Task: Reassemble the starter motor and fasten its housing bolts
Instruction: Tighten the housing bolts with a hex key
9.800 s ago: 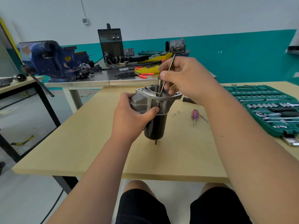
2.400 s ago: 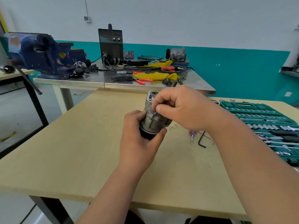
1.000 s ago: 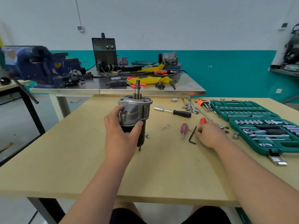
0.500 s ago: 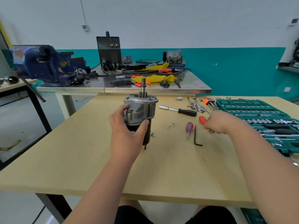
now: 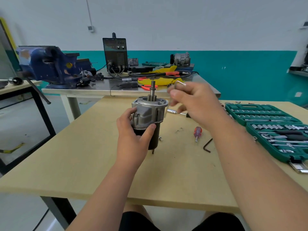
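Fingers (image 5: 127,116) of the left hand (image 5: 133,140) were wrapped round the starter motor (image 5: 147,114), thumb pressed on the seam where the grey housing met the black body. The motor stood upright on the wooden table (image 5: 83,155), about midway between its near and far edges, with the geared shaft pointing up. The right hand (image 5: 198,105) hung in the air just right of the shaft, its thumb and curled fingers pinching a bent silvery rod (image 5: 180,83) (too blurred to say what kind of tool or bolt it was). A screwdriver (image 5: 197,132) with a red and blue handle and a black hex key (image 5: 207,145) lay to the motor's right. An open green socket set (image 5: 266,117) sat along the table's right edge.
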The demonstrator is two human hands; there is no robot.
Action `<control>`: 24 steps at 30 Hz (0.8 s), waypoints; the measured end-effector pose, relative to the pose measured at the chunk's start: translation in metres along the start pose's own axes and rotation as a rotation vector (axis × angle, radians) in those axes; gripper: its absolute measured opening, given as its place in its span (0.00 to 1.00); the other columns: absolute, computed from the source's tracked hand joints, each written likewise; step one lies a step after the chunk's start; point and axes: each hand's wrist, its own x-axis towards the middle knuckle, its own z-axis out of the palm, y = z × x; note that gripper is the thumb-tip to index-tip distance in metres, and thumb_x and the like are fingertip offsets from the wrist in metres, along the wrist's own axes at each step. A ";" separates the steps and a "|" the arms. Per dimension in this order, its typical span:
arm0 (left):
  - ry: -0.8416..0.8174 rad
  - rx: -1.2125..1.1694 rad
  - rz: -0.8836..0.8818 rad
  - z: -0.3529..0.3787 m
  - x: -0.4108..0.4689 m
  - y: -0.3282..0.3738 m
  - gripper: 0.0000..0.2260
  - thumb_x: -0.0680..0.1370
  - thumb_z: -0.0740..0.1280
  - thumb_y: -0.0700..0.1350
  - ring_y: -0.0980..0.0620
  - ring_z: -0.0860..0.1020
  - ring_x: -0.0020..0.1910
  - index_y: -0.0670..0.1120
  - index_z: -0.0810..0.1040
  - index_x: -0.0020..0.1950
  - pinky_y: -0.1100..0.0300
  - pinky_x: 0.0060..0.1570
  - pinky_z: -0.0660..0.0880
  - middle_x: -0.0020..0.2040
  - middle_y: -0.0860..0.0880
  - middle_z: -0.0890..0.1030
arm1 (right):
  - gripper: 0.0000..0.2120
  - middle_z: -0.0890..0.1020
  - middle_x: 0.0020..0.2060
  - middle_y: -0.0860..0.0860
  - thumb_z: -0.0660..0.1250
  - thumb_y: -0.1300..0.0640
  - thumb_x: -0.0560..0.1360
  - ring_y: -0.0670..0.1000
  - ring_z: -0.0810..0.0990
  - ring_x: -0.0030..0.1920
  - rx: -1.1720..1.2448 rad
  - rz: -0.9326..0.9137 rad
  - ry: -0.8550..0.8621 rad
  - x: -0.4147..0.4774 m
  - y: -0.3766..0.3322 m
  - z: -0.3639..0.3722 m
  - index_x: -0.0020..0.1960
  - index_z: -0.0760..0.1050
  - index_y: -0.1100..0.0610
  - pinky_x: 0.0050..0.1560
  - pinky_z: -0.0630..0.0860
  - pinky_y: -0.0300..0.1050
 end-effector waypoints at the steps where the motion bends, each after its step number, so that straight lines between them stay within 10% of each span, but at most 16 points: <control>1: 0.003 -0.005 0.000 0.000 0.000 0.000 0.30 0.72 0.73 0.48 0.62 0.75 0.56 0.77 0.60 0.55 0.62 0.52 0.74 0.62 0.53 0.70 | 0.07 0.84 0.37 0.45 0.66 0.56 0.76 0.44 0.83 0.37 0.080 -0.012 -0.027 0.003 -0.007 0.011 0.44 0.80 0.46 0.32 0.77 0.37; 24: 0.009 -0.010 0.011 0.000 0.000 -0.001 0.27 0.68 0.71 0.55 0.61 0.75 0.55 0.74 0.60 0.58 0.53 0.54 0.77 0.59 0.53 0.70 | 0.07 0.81 0.31 0.44 0.63 0.61 0.79 0.45 0.81 0.32 0.005 -0.080 -0.087 0.031 -0.029 0.054 0.49 0.80 0.55 0.35 0.81 0.40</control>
